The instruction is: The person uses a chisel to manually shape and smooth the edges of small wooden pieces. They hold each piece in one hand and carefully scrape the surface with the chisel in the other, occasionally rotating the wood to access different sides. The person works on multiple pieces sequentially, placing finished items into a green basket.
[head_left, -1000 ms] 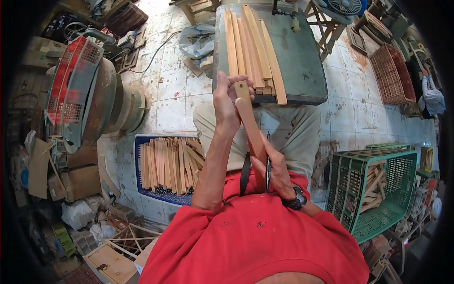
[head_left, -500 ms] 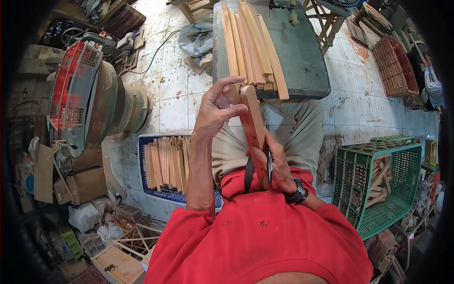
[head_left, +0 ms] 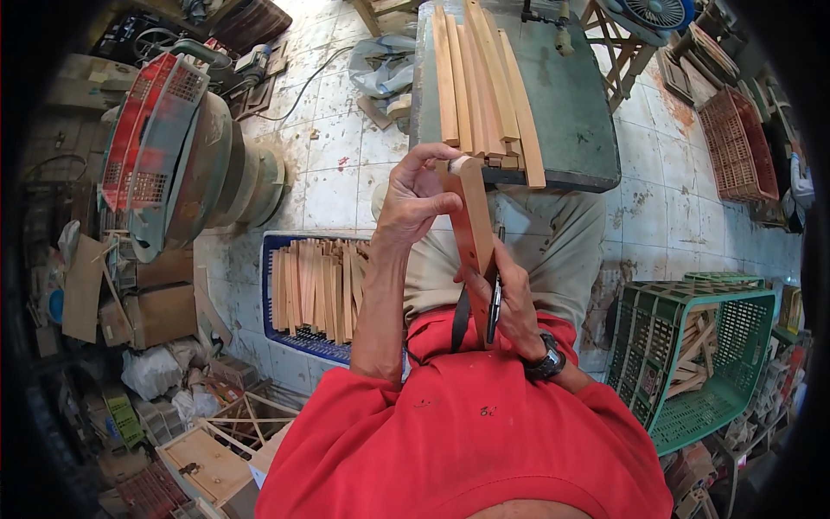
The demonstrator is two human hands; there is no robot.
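Observation:
A reddish-brown wooden bar [head_left: 471,216] with small dark holes in its side slants from my lap toward the table. At its far end my left hand [head_left: 415,195] pinches it, index finger over the tip and thumb against the side. Lower down, my right hand [head_left: 512,290] is closed round the bar, its fingers partly hidden. A black pen [head_left: 494,310] is tucked in the same hand, pointing along the bar. Just beyond the bar's tip, several long, pale wooden strips [head_left: 488,86] lie on the green-topped table [head_left: 575,130].
Left of my legs, a blue crate [head_left: 303,346] holds many upright wooden strips. To the right lies a green crate [head_left: 718,406] with wood pieces inside. A red basket [head_left: 130,130] rests against a round machine [head_left: 207,164] at left. A fan [head_left: 657,10] is at far right.
The whole scene has shifted slightly right in view. My left hand has closed nearer round the bar's tip, and the bar stands a little more upright. Both hands keep their hold.

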